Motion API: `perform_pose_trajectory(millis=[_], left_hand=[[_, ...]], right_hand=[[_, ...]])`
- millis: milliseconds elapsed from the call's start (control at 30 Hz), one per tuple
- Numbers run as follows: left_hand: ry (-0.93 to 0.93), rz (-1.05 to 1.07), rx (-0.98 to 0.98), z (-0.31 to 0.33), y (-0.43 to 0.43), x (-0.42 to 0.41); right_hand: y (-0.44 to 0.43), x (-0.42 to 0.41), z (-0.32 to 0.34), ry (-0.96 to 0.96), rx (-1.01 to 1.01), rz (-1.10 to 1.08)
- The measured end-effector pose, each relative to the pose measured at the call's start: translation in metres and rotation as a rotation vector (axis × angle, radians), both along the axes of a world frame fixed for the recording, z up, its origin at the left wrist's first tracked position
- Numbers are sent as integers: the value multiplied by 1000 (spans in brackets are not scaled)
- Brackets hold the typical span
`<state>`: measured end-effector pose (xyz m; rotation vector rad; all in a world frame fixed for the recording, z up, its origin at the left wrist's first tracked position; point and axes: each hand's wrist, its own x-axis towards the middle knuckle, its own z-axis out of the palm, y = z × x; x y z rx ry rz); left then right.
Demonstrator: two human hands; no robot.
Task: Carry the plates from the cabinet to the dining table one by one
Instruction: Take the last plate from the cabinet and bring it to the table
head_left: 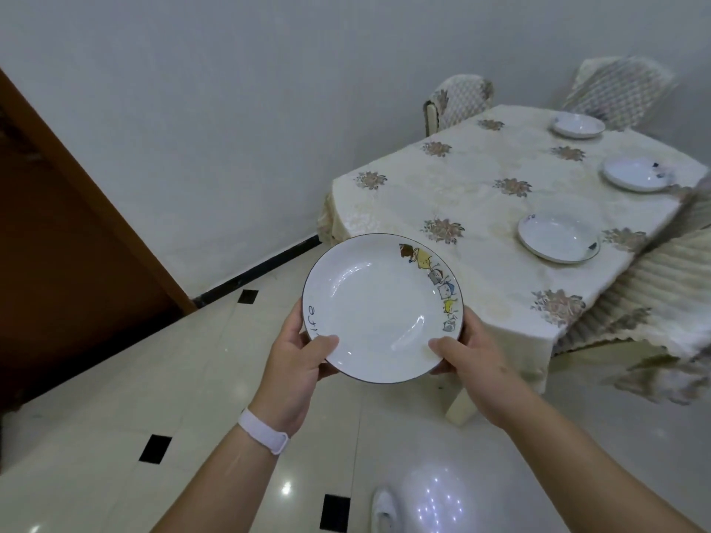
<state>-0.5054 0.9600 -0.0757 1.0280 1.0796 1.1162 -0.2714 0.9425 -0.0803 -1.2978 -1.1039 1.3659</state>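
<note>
Grey-white wall: plain, fills the upper half of the view behind everything else.
Cream tiled floor: glossy, with small black diamond insets and a black skirting strip where it meets the wall.
Brown wooden door: slants down the left edge.
Dining table: upper right, under a cream tablecloth with brownish flower motifs that hangs over its edges.
Covered chairs: two at the far side of the table, one by the wall and one further right.
Held plate: white and deep, with a dark rim, small cartoon figures along its right edge and lettering at its left. It is up in the air in front of the person, over the floor just short of the table's near corner.
Plates on the table: three white ones along the right side, well apart from each other — the nearest plate, the middle plate and the far plate.
Left hand: grips the held plate's lower left rim, thumb on top.
Right hand: grips the lower right rim the same way — thumb on top.
White wristband: on the left wrist.
White shoe: at the bottom edge, on the tiles.
</note>
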Motion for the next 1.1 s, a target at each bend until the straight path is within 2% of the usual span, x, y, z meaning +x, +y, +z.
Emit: perform_pose_trajectory(millis=[500,767,1100], left_hand=[[7,-36,-25,0,146,30],[-13,-189,-55,-16,241,36],[-34,-453,-19,-10,395,9]], right_hand=[[122,24,3,-55,21,-115],[184,22,-6,-75,-28,-248],[285,-24,0,-162,-66,-404]])
